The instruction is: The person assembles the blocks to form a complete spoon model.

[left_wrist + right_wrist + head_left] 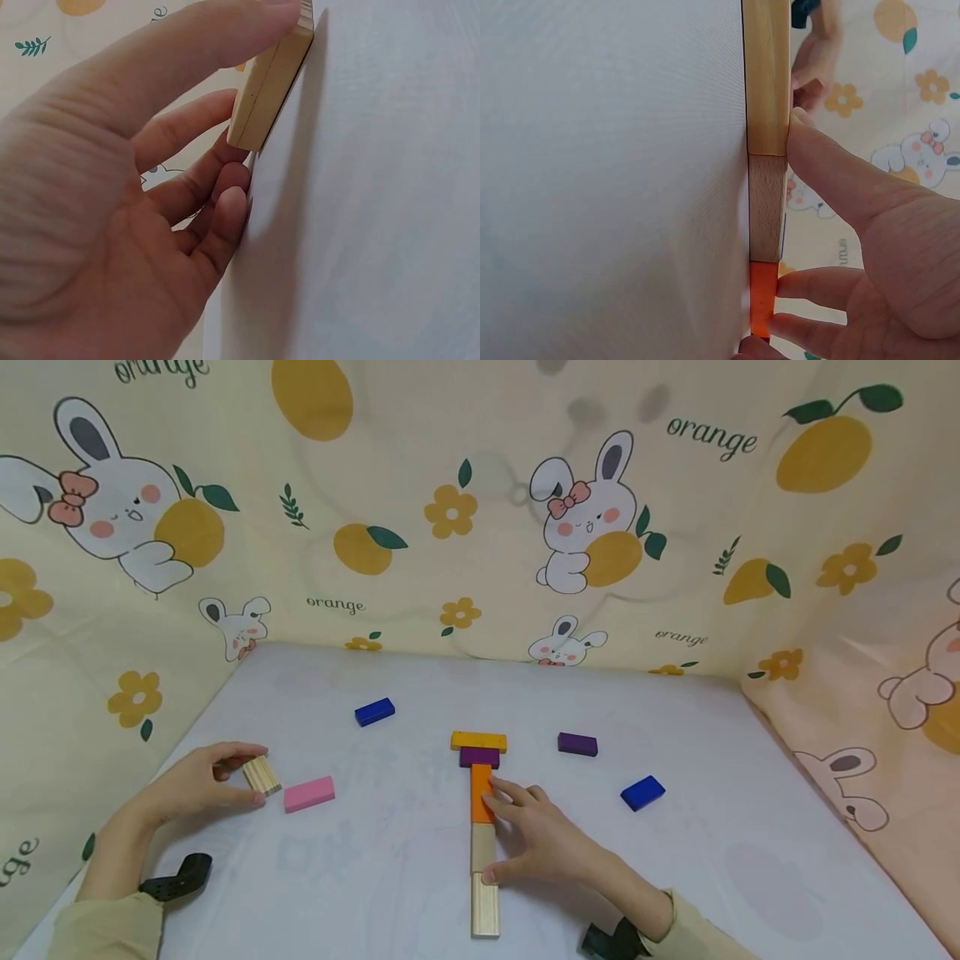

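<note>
My left hand (187, 789) pinches a ridged wooden block (260, 775) between thumb and fingers at the table's left; the left wrist view shows the block's edge (268, 90) by the thumb. A straight column runs away from the front: pale wooden block (485, 910), wooden block (482, 849), orange block (481, 802). Crosswise at its far end lie a purple block (478, 757) and a yellow block (478, 741). With its thumb by the joint of the two wooden blocks and fingertips on the orange block (763, 296), my right hand (555, 841) touches the column's right side.
A pink block (309, 794) lies just right of the left hand. Farther back are a blue block (375, 712) on the left and a purple block (577, 744) on the right. Another blue block (642, 793) lies farther right. Printed cloth walls surround the white table (382, 893).
</note>
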### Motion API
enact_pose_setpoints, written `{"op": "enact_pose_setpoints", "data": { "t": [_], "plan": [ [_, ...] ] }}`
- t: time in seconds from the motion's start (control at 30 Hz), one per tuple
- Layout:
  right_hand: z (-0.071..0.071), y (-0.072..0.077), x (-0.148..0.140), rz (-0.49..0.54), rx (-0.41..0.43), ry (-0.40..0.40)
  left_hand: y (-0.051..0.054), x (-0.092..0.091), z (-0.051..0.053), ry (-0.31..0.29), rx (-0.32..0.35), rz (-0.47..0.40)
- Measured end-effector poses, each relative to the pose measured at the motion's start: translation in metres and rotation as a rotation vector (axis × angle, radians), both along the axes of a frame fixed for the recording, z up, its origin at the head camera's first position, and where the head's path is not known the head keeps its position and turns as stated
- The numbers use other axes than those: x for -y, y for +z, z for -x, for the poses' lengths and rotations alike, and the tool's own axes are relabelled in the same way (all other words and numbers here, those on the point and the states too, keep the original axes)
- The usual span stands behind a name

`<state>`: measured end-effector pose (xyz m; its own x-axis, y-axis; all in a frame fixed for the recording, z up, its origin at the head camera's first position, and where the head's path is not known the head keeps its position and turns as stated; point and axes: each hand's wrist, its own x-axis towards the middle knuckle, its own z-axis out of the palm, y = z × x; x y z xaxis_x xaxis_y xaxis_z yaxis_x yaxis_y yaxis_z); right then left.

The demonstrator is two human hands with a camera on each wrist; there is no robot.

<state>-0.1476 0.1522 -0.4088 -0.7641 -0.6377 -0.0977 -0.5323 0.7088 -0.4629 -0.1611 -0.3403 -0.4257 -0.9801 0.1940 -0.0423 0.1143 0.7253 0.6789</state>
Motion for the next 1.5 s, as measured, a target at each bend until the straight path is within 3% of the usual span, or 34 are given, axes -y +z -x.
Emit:
{"op": "enact_pose_setpoints", "data": {
  "t": [0.8,1.07,1.5],
  "plan": [
    [-0.002,-0.001,-0.001,0.003,0.005,0.001,-0.004,-0.004,0.001,0.001,-0.037,-0.026],
    [-0.001,0.0,0.0,0.003,0.009,-0.001,-0.001,-0.007,0.0,0.074,-0.043,-0.042],
    [-0.001,0.0,0.001,0.001,0.015,-0.009,0.011,-0.027,0.002,0.11,-0.227,-0.084]
  ]
}}
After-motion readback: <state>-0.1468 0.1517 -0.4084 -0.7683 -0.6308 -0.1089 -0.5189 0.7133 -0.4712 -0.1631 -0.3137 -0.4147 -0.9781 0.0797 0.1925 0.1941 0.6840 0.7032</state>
